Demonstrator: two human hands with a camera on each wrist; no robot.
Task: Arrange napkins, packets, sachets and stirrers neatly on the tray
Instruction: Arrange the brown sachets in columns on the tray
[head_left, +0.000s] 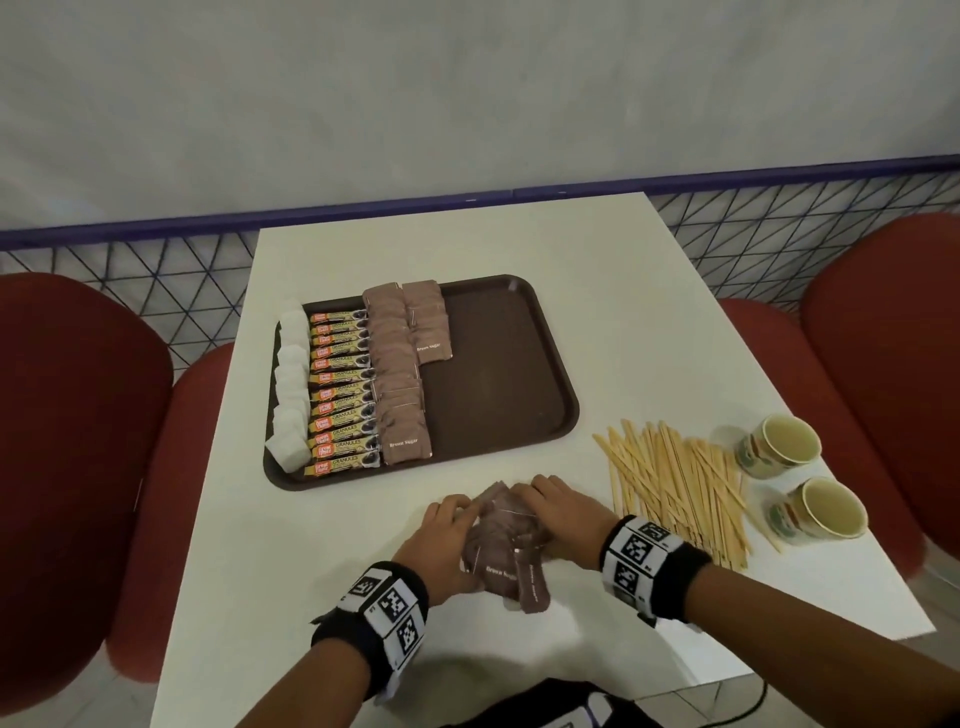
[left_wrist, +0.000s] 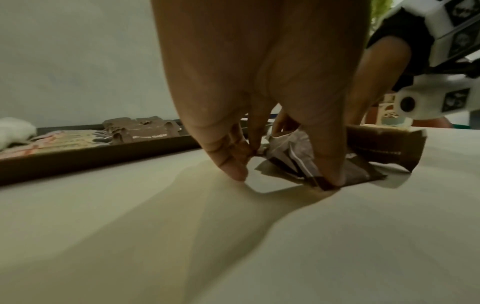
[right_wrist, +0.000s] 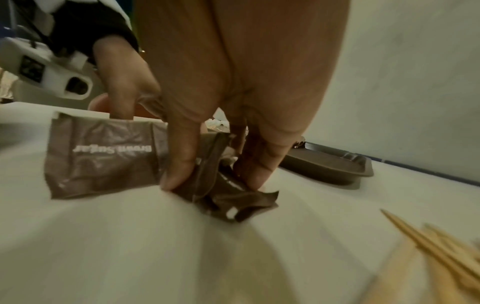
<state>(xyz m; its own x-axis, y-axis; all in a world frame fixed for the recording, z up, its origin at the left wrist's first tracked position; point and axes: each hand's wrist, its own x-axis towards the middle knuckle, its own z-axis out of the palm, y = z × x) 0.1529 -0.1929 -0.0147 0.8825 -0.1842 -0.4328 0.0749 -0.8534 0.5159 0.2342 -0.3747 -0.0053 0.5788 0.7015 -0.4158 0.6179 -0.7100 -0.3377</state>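
Note:
A loose pile of brown sugar sachets (head_left: 501, 540) lies on the white table in front of the brown tray (head_left: 519, 395). My left hand (head_left: 447, 535) grips the pile from the left and my right hand (head_left: 561, 514) from the right. In the left wrist view thumb and fingers pinch the sachets (left_wrist: 291, 156). In the right wrist view the right hand (right_wrist: 213, 181) squeezes crumpled sachets, and one flat sachet (right_wrist: 103, 156) lies beside it. On the tray stand a column of white napkins (head_left: 291, 384), a row of granules packets (head_left: 340, 395) and two columns of sachets (head_left: 397, 374).
Wooden stirrers (head_left: 675, 493) lie spread on the table right of my right hand. Two paper cups (head_left: 779, 447) (head_left: 821, 512) lie on their sides near the right table edge. The tray's right half is bare. Red chairs flank the table.

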